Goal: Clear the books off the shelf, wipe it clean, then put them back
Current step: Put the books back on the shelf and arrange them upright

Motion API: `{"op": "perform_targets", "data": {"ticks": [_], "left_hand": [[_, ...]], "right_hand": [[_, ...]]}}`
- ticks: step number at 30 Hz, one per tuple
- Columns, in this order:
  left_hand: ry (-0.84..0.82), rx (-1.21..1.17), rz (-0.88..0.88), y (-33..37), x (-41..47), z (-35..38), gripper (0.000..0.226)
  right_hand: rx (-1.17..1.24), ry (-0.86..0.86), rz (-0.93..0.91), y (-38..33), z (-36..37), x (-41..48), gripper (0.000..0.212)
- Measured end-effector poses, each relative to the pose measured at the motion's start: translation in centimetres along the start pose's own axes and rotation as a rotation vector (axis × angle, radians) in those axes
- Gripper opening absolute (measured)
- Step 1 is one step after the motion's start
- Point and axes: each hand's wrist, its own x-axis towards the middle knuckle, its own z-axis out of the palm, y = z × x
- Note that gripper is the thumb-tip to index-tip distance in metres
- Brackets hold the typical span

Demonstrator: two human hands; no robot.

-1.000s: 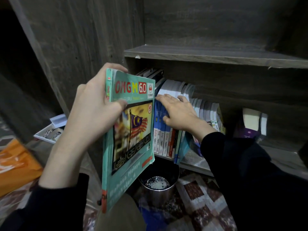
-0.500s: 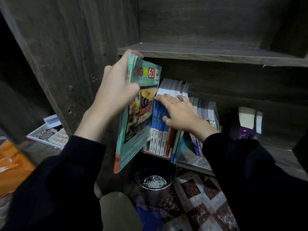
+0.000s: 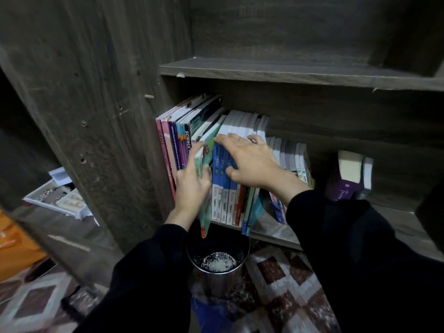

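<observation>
**Inspector:** State of the shelf (image 3: 274,235) and its load?

**Assistant:** A dark wooden board, low in the unit. The row of books (image 3: 179,143) stood upright along its left half, spines facing near. A purple book (image 3: 341,191) sat well apart at the right. A metal bin (image 3: 216,281) stood on the floor just below the front edge.

**Inspector:** The teal book (image 3: 206,218)?

**Assistant:** Partly in the row, between the pink and purple spines on its left and the blue spines (image 3: 219,191) on its right. It was tilted, with its lower corner hanging past the shelf edge above the bin.

**Inspector:** The grips?

**Assistant:** The left hand (image 3: 192,186) clasped the teal book narrowly, thumb on the cover, forefinger up along the near edge. The right hand (image 3: 249,162) held nothing. Its fingers lay spread and straight across the tops of the blue books, and the thumb touched their spines.
</observation>
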Motion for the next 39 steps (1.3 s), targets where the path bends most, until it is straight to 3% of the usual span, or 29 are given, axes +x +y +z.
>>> {"op": "perform_targets", "data": {"ticks": [4, 8, 13, 16, 34, 37, 39], "left_hand": [[-0.016, 0.089, -0.065, 0.2, 0.5, 0.6, 0.061], [0.152, 0.043, -0.117, 0.8, -5.2, 1.6, 0.067], [-0.177, -0.106, -0.563, 1.3, -10.6, 4.8, 0.08], [-0.203, -0.159, -0.664, 1.7, -9.3, 5.4, 0.082], [-0.387, -0.23, -0.693, -0.5, -5.4, 6.2, 0.096], [-0.457, -0.013, -0.677, -0.3, -4.9, 4.5, 0.082], [-0.31, 0.122, -0.591, 0.4, -3.9, 2.5, 0.063]], "right_hand": [[0.006, 0.001, 0.002, 0.1, 0.0, 0.2, 0.068], [0.001, -0.006, 0.003, 0.1, 0.1, 0.3, 0.069], [0.001, -0.006, -0.003, 0.2, 0.2, 0.4, 0.07], [-0.007, -0.019, -0.008, 0.2, 0.2, 0.4, 0.071], [-0.032, -0.008, -0.03, -0.2, 0.5, 1.1, 0.072], [-0.031, 0.002, -0.026, -0.2, 0.5, 1.0, 0.071], [-0.028, 0.001, -0.023, -0.2, 0.5, 1.0, 0.071]]}}
